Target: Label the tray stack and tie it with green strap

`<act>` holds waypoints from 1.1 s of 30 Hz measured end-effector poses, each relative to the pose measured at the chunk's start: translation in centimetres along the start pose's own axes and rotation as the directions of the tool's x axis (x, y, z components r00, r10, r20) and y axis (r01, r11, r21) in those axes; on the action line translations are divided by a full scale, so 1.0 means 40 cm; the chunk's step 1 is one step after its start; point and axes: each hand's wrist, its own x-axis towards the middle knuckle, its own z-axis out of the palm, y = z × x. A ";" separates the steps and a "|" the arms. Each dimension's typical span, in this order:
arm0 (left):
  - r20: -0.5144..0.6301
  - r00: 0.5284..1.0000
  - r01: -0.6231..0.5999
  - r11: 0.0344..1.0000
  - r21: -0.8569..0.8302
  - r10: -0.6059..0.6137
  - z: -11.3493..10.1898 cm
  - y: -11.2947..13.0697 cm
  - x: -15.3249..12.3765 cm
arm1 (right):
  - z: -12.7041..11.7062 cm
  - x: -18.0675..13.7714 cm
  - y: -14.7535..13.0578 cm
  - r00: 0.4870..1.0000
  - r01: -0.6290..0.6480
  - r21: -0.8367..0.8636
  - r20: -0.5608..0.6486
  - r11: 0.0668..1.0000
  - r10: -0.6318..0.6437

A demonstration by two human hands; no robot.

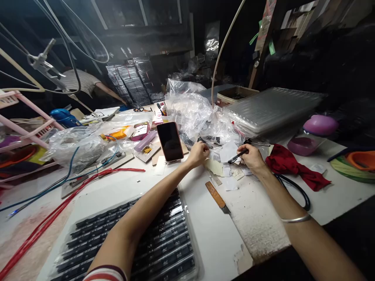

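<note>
My right hand (253,157) is closed round a slim black pen-like tool (236,156), its tip pointing left and down over loose paper scraps (229,153). To the left of it, my left hand (199,154) has its fingers curled together beside the scraps, close to small black pieces (216,139). What lies between its fingertips, if anything, is hidden. A wooden-handled scraper (216,195) lies on the table below both hands. Under my left forearm sits a clear tray of black parts (166,249), in rows.
A phone (170,141) stands upright left of my left hand. Crumpled clear plastic bags (190,107) pile up behind. Stacked clear trays (272,109), a red cloth (293,166) and a purple bowl (303,144) are at the right. Red cables (67,207) cross the left side. Another person (79,82) bends in the background.
</note>
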 end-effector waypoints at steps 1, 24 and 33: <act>-0.024 1.000 0.018 0.999 -0.042 -0.019 -0.016 -0.009 0.002 | 0.000 0.002 0.003 1.000 0.010 -0.008 -0.001 1.000 -0.010; 0.357 0.933 0.327 0.317 -0.890 0.038 -0.094 0.055 -0.117 | 0.019 -0.114 -0.119 0.843 0.537 -0.165 0.072 0.827 -0.533; 0.468 0.882 0.437 0.279 -0.855 0.052 -0.152 0.125 -0.279 | 0.058 -0.316 -0.315 0.745 0.587 0.101 0.321 0.803 -0.585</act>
